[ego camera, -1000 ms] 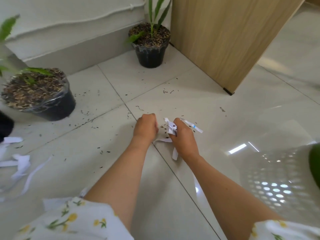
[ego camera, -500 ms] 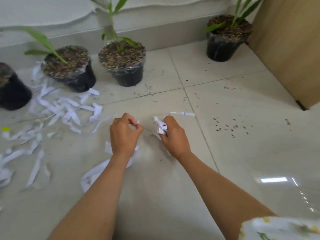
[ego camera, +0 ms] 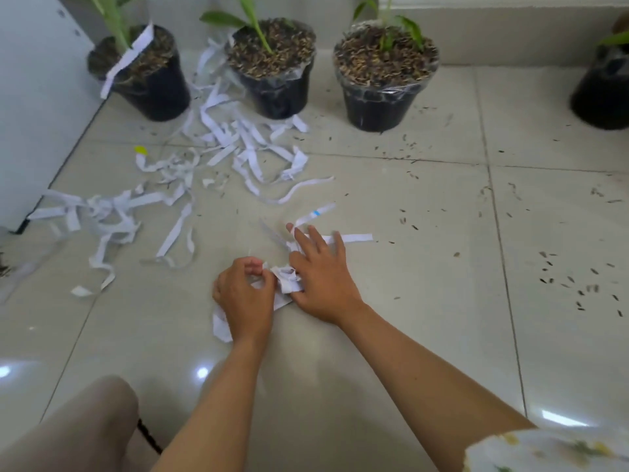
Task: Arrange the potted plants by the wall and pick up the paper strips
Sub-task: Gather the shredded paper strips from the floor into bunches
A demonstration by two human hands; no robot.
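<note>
Several black potted plants stand along the wall: a left pot (ego camera: 149,80) with a paper strip draped over it, a middle pot (ego camera: 272,69), a right pot (ego camera: 383,80), and another pot (ego camera: 602,93) at the right edge. White paper strips (ego camera: 224,144) lie scattered on the floor in front of the left and middle pots. My left hand (ego camera: 245,294) is shut on a bunch of strips (ego camera: 219,323) that trail under it. My right hand (ego camera: 320,274) lies with fingers spread over a small wad of strips (ego camera: 287,277) and a long strip (ego camera: 355,238).
A white cabinet side (ego camera: 34,107) rises at the left. Dark soil bits (ego camera: 571,277) litter the tiles (ego camera: 442,335) at the right. My knee (ego camera: 78,427) sits at the bottom left. A small yellow scrap (ego camera: 141,150) lies among the strips.
My view has swung left, bringing the pile of strips and more pots into sight. My right hand has opened its fingers and pressed onto the strips; both hands sit closer together.
</note>
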